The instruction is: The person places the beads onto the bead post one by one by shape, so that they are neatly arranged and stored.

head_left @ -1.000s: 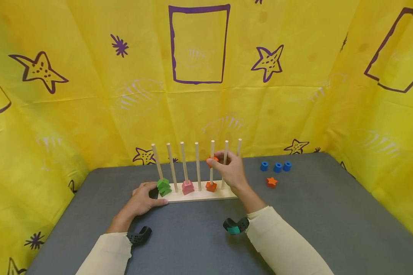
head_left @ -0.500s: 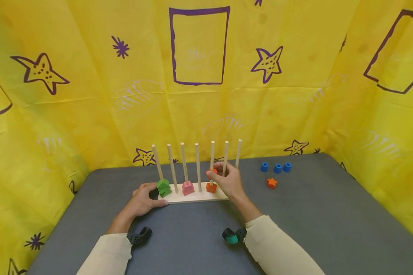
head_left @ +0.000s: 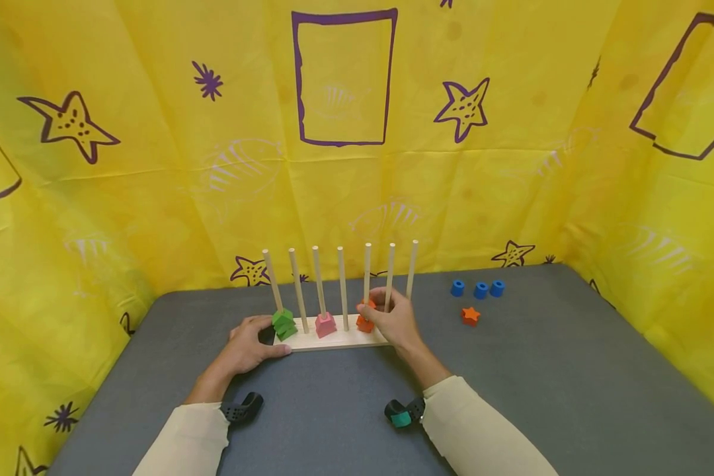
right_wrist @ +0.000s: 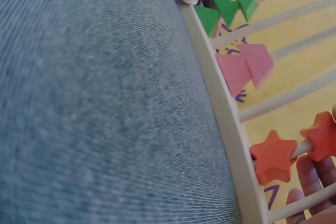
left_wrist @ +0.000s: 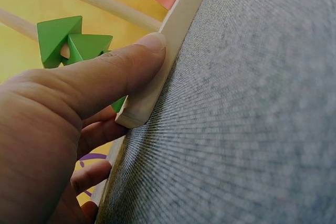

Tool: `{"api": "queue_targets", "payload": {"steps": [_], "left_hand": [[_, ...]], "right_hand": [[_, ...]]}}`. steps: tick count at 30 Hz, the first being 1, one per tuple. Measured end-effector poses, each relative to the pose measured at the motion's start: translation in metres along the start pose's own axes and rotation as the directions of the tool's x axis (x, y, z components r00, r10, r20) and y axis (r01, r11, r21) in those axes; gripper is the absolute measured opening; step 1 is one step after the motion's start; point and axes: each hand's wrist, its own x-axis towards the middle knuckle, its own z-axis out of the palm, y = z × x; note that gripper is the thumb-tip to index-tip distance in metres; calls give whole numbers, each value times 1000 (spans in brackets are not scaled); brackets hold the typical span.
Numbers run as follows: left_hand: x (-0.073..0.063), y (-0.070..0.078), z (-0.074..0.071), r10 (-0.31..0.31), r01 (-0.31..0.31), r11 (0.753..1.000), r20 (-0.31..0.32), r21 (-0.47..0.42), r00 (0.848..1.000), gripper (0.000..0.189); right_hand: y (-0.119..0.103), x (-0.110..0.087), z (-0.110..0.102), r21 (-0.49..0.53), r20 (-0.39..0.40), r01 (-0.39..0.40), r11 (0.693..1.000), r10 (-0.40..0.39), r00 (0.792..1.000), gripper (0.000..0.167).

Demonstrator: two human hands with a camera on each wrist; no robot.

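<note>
A wooden peg board (head_left: 342, 339) with a row of upright pegs stands on the table. My left hand (head_left: 246, 347) grips its left end, the thumb lying along the front edge in the left wrist view. Green triangle blocks (head_left: 283, 324) are stacked on the leftmost peg, and pink trapezoid blocks (head_left: 325, 324) sit on the third. On the fifth peg, an orange star block (right_wrist: 273, 157) rests at the base. Just above it my right hand (head_left: 397, 324) pinches another orange star (right_wrist: 321, 136), threaded on that peg; a narrow gap shows between the two in the right wrist view.
To the right of the board, a loose orange star (head_left: 470, 316) lies on the grey table (head_left: 547, 370). Behind it are three blue cylinders (head_left: 480, 290) with holes. A yellow patterned cloth (head_left: 357, 185) hangs around the table's back and sides.
My right hand has slid the orange star down the fifth peg, from about mid-height to close above the lower star. The left hand keeps its hold on the board's end.
</note>
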Motion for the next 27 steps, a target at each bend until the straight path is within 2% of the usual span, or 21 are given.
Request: {"api": "queue_targets", "payload": {"steps": [6, 13, 21, 27], "left_hand": [[0, 1, 0, -35, 35, 999, 4, 2, 999, 85], [-1, 1, 1, -29, 29, 999, -1, 14, 1000, 85], [-2, 0, 0, -37, 37, 999, -1, 3, 999, 83], [-3, 1, 0, -31, 31, 999, -4, -14, 1000, 81]], "right_hand": [[3, -1, 0, -13, 4, -19, 1000, 19, 1000, 30], [7, -2, -1, -23, 18, 1, 1000, -1, 1000, 30], [38, 6, -9, -38, 21, 24, 999, -23, 1000, 37], [22, -2, -24, -78, 22, 62, 995, -61, 998, 45]]}}
